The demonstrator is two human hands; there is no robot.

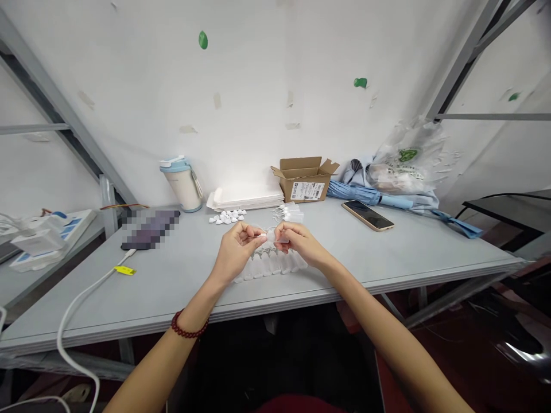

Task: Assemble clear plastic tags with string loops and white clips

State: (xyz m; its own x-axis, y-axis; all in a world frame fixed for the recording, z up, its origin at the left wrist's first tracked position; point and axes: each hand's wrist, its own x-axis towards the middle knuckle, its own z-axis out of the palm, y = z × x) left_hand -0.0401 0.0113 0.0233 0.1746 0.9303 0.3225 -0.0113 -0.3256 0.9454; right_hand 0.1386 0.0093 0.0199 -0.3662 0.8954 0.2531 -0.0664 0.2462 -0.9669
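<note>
My left hand point(233, 251) is closed, pinching a small white piece point(262, 234) between thumb and forefinger. Close beside it, my right hand point(303, 242) has its fingers pinched around a small translucent piece point(283, 241), whose kind I cannot make out. Just below both hands lies a row of small translucent white containers point(270, 264), partly covered by the fingers. Beyond the left hand is a loose heap of small white cap-like pieces point(228, 217). Several similar translucent pieces with thin white ends point(291, 212) lie behind the right hand.
Along the wall stand a tumbler point(183, 186), a stack of white trays point(247, 198) and an open cardboard box point(303, 180). To the right are a phone point(368, 215), a folded blue umbrella point(391, 199) and a plastic bag point(404, 163). A white cable point(81, 298) crosses the table's left side.
</note>
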